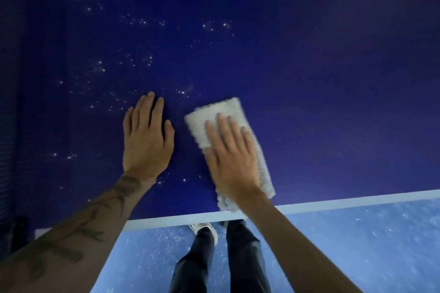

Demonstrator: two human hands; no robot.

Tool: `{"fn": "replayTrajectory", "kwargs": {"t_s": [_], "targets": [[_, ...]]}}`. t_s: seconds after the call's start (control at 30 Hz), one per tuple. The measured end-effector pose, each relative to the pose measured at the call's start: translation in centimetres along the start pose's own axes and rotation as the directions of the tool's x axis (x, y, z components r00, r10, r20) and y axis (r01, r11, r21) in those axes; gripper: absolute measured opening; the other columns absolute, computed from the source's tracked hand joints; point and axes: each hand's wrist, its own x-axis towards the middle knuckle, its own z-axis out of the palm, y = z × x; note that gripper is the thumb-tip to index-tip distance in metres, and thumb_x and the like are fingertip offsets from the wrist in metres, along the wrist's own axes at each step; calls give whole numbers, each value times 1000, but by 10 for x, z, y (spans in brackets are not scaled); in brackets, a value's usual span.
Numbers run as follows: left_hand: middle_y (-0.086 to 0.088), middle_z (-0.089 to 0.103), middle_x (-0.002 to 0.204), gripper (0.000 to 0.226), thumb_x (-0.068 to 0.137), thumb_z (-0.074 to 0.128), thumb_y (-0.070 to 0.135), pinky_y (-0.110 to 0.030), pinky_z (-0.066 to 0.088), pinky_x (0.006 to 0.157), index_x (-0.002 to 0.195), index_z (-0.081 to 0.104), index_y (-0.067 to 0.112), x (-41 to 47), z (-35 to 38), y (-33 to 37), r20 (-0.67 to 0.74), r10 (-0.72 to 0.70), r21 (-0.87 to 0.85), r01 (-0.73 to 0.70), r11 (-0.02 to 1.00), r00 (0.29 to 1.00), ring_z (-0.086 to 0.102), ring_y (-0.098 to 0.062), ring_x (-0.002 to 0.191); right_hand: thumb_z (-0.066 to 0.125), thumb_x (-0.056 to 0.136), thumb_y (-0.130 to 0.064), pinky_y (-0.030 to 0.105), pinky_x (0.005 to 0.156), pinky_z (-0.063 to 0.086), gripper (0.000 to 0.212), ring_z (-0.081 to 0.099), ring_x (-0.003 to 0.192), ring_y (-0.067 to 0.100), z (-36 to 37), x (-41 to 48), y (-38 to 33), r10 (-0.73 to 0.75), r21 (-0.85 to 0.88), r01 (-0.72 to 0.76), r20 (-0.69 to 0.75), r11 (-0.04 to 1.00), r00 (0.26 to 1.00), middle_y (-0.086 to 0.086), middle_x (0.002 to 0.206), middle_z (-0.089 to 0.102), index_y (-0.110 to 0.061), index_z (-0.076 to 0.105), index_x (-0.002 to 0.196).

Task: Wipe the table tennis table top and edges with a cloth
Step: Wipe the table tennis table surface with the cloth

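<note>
Head view, cloth (220, 123) under flat right hand (232, 159), left hand (146, 139) just beside

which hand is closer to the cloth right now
Right. The right hand lies flat on top of the cloth, pressing it to the table; the left hand rests flat on the table to the cloth's left, not touching it.

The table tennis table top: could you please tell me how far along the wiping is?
Looks done: the table top right of the cloth appears clean. In hand: the right hand presses the cloth flat near the white edge line, while the left hand rests flat beside it. Left: white specks scattered across the left and far areas.
</note>
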Motion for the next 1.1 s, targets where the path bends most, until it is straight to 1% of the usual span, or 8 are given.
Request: {"fn": "replayTrajectory", "kwargs": {"t_s": [0.2,0.27,0.43,0.7,0.77,0.87,0.93,1.1], "targets": [[-13,29,169,55,109,33,30,-50,14,131,158,36,7,0,2,-1,-9,15,-3,-15,1000,1000,24,-30,158,16,115,-45,52,133,6,62,-1,166,26,-34,77,50,390,80,-383,-88,920,917,6,180,2,-23,7,172],[-13,30,169,55,109,32,31,-51,15,130,158,36,7,0,3,-1,-6,8,10,-8,1000,1000,24,-29,158,13,115,-46,53,134,4,63,-4,166,27,-29,97,24,354,78,-348,-95,934,930,7,180,-2,-22,2,172],[-14,30,169,56,109,31,30,-49,15,131,158,37,5,2,0,1,17,8,33,-8,999,1000,25,-29,158,21,115,-44,51,134,9,62,2,166,27,-8,59,-10,-136,-42,136,9,990,991,7,180,5,-23,11,172],[-13,27,169,53,110,36,28,-46,11,131,158,37,6,34,-13,-1,10,11,1,-11,1000,1000,25,-31,157,19,116,-42,54,133,5,62,-2,166,29,-48,148,60,330,78,-324,-97,943,939,9,180,2,-20,7,172],[-15,26,169,51,111,40,24,-49,13,131,158,36,5,58,-13,-2,-15,-8,-1,8,1000,1000,25,-33,156,15,115,-43,54,133,5,63,-3,166,30,-42,159,32,269,54,-266,-85,963,959,10,179,-2,-19,3,172],[-14,24,171,52,111,42,24,-50,14,130,159,34,6,101,-14,0,-56,-59,-18,58,998,997,24,-33,157,17,115,-43,53,134,8,62,1,166,29,-28,134,-1,-49,-29,49,-19,998,999,9,179,2,-20,8,172],[-14,22,171,52,112,39,26,-50,13,130,159,34,6,131,-16,-1,-82,-69,-22,67,997,994,23,-33,157,20,115,-42,52,133,10,60,5,166,27,-30,131,16,-139,-27,139,4,990,990,6,179,7,-23,13,172],[-15,24,171,53,112,38,28,-51,14,130,159,34,6,172,-9,-8,-46,-35,10,36,999,998,22,-33,158,18,116,-45,51,134,5,61,-2,166,26,-57,211,80,243,24,-242,-83,970,966,5,180,1,-24,5,172]]}}
